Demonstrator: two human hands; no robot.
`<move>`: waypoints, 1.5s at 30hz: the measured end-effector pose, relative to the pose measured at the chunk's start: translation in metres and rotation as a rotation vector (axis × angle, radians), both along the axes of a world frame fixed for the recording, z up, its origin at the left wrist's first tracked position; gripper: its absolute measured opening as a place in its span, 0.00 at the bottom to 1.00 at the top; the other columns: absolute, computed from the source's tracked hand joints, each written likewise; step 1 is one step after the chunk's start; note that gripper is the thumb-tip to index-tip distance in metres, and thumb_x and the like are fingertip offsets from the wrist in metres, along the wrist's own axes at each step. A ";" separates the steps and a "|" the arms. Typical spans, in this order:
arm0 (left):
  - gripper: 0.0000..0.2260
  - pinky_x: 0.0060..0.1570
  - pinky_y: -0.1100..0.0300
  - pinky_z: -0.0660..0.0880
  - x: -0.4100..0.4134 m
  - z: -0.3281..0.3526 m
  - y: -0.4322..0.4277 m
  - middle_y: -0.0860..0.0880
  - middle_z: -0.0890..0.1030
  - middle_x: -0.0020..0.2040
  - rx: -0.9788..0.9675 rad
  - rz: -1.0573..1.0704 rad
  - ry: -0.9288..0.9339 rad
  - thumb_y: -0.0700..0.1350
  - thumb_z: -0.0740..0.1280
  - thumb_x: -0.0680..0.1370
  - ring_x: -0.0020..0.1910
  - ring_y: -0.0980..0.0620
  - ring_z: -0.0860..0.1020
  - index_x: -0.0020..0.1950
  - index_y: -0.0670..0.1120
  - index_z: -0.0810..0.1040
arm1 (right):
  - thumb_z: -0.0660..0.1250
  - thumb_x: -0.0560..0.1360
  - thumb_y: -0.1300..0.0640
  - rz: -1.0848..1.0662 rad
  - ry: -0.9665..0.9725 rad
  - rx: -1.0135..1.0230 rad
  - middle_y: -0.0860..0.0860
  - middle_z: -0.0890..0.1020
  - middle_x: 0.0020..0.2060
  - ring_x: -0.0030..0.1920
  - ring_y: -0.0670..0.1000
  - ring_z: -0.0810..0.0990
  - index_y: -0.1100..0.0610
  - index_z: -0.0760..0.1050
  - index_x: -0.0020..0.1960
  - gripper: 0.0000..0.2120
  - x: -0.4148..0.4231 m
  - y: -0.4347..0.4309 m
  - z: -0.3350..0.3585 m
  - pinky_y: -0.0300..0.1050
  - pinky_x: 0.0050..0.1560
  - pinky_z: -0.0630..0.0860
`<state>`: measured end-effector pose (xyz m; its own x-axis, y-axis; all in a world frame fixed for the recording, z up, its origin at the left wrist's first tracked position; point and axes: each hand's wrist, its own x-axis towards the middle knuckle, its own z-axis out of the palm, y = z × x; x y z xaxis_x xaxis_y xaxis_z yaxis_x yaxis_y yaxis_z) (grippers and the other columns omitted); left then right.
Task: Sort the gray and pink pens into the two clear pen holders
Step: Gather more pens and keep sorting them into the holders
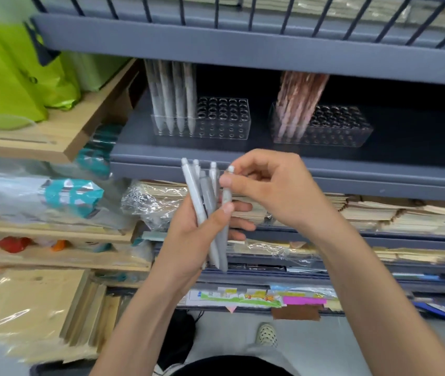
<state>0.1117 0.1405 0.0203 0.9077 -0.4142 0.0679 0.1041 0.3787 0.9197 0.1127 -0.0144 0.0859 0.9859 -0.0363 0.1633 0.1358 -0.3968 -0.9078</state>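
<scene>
My left hand (194, 234) grips a bunch of several gray pens (205, 196), tips down, in front of the shelf. My right hand (267, 185) pinches the top of one gray pen (226, 202) at the right side of the bunch. On the gray shelf behind stand two clear pen holders. The left holder (224, 118) has gray pens (172, 96) in its left rows. The right holder (335, 126) has pink pens (297, 104) in its left rows. The other holes of both holders are bare.
A gray metal shelf edge (351, 172) runs just behind my hands. The upper shelf (243, 50) hangs low over the holders. Green bags (7, 85) sit on a wooden rack at the left. Stacked paper goods fill the lower shelves (378, 213).
</scene>
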 end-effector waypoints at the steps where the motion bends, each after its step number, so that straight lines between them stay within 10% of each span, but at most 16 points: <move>1: 0.16 0.44 0.55 0.82 -0.001 -0.001 0.005 0.42 0.86 0.52 -0.001 -0.005 -0.003 0.46 0.66 0.78 0.47 0.42 0.85 0.65 0.44 0.74 | 0.76 0.71 0.57 -0.025 -0.011 0.027 0.51 0.84 0.38 0.38 0.45 0.78 0.59 0.83 0.44 0.06 -0.001 0.006 -0.002 0.41 0.42 0.77; 7: 0.16 0.40 0.55 0.82 -0.004 -0.010 0.044 0.42 0.86 0.52 0.029 0.011 0.079 0.45 0.64 0.80 0.46 0.42 0.86 0.65 0.39 0.71 | 0.72 0.75 0.59 -0.154 -0.083 0.312 0.52 0.85 0.40 0.36 0.45 0.80 0.57 0.83 0.49 0.04 -0.003 0.031 -0.003 0.39 0.38 0.77; 17: 0.14 0.34 0.58 0.80 0.004 -0.006 0.079 0.42 0.86 0.51 0.036 0.122 0.034 0.45 0.64 0.80 0.42 0.43 0.86 0.64 0.42 0.71 | 0.71 0.75 0.59 0.007 0.010 0.195 0.55 0.85 0.36 0.35 0.50 0.82 0.58 0.81 0.49 0.04 0.014 0.058 -0.002 0.40 0.36 0.79; 22: 0.05 0.26 0.59 0.73 0.008 -0.009 0.091 0.42 0.85 0.47 0.081 0.210 0.039 0.40 0.60 0.84 0.25 0.50 0.73 0.59 0.45 0.67 | 0.64 0.80 0.58 -0.252 -0.230 0.215 0.52 0.85 0.37 0.38 0.52 0.85 0.54 0.75 0.50 0.02 0.038 0.042 0.022 0.42 0.36 0.81; 29: 0.07 0.26 0.59 0.73 0.008 -0.009 0.101 0.43 0.84 0.46 0.098 0.189 0.060 0.40 0.62 0.83 0.27 0.50 0.75 0.61 0.45 0.70 | 0.63 0.76 0.61 -0.504 -0.402 0.305 0.46 0.82 0.40 0.44 0.51 0.84 0.50 0.75 0.45 0.06 0.090 0.028 0.029 0.49 0.51 0.81; 32: 0.10 0.28 0.59 0.75 0.008 -0.011 0.102 0.44 0.85 0.44 0.121 0.230 0.064 0.41 0.62 0.83 0.29 0.50 0.78 0.63 0.39 0.71 | 0.64 0.75 0.57 -0.534 -0.359 0.118 0.47 0.83 0.44 0.47 0.47 0.83 0.44 0.75 0.43 0.08 0.114 0.025 0.023 0.40 0.51 0.80; 36: 0.10 0.28 0.60 0.75 0.009 -0.013 0.102 0.42 0.85 0.48 0.118 0.273 0.069 0.41 0.61 0.83 0.33 0.50 0.79 0.63 0.38 0.72 | 0.61 0.79 0.57 -0.575 -0.263 -0.095 0.54 0.84 0.48 0.54 0.57 0.82 0.49 0.75 0.41 0.10 0.151 0.019 0.020 0.55 0.60 0.76; 40: 0.09 0.28 0.59 0.74 0.011 -0.019 0.103 0.42 0.84 0.46 0.121 0.284 0.083 0.43 0.62 0.83 0.32 0.49 0.78 0.57 0.40 0.77 | 0.58 0.81 0.48 -0.572 -0.249 -0.407 0.57 0.80 0.60 0.62 0.56 0.76 0.59 0.76 0.63 0.18 0.169 0.018 0.017 0.45 0.66 0.68; 45: 0.05 0.25 0.60 0.70 0.012 -0.023 0.099 0.45 0.81 0.42 0.125 0.241 0.098 0.48 0.65 0.80 0.26 0.52 0.68 0.49 0.48 0.79 | 0.53 0.83 0.52 -0.443 -0.142 -0.591 0.56 0.78 0.63 0.63 0.58 0.75 0.59 0.73 0.66 0.18 0.183 0.020 0.026 0.48 0.65 0.69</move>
